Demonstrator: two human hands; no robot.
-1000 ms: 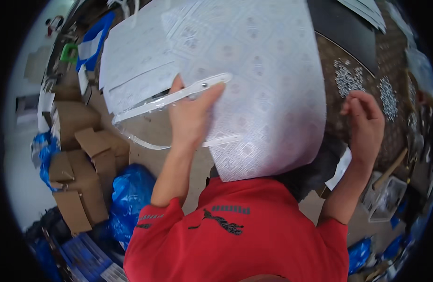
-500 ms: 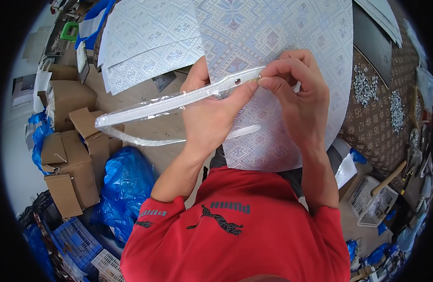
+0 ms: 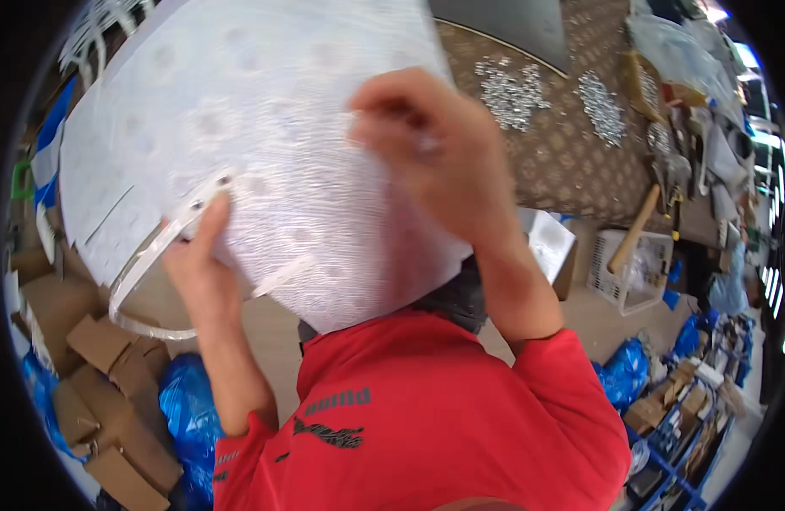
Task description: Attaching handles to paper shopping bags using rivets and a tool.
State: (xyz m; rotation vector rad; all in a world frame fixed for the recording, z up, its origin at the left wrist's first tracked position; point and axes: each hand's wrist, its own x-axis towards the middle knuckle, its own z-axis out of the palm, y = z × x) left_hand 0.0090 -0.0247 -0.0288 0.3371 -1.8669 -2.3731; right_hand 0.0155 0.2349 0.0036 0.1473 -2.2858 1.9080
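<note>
Desk (image 3: 571, 175): brown patterned cover, far right.
Sheet (image 3: 320, 153): pale, faintly patterned, spread across the left and centre, its near edge reaching the person's lap.
Basket (image 3: 611, 288): white, openwork, right of the person; a wooden handle (image 3: 635, 230) slants across it.
Right hand (image 3: 450, 152): over the sheet's right part, fingers curled, well apart from the strap; blurred, so whether they grip anything cannot be told.
Left hand (image 3: 203, 274): fingers pinching the strap near its far end, thumb uppermost; the nearer hand to it.
White strap (image 3: 144, 266): at the sheet's left, bent in a loop; upper length running near-left to far-right, far end pointing toward the right hand's side, other end on the sheet, right of the left hand.
Silvery pieces (image 3: 512, 95): small, two heaps on the desk, beyond and right of the right hand.
Studs (image 3: 197, 205): two dark dots, at the strap's far end.
</note>
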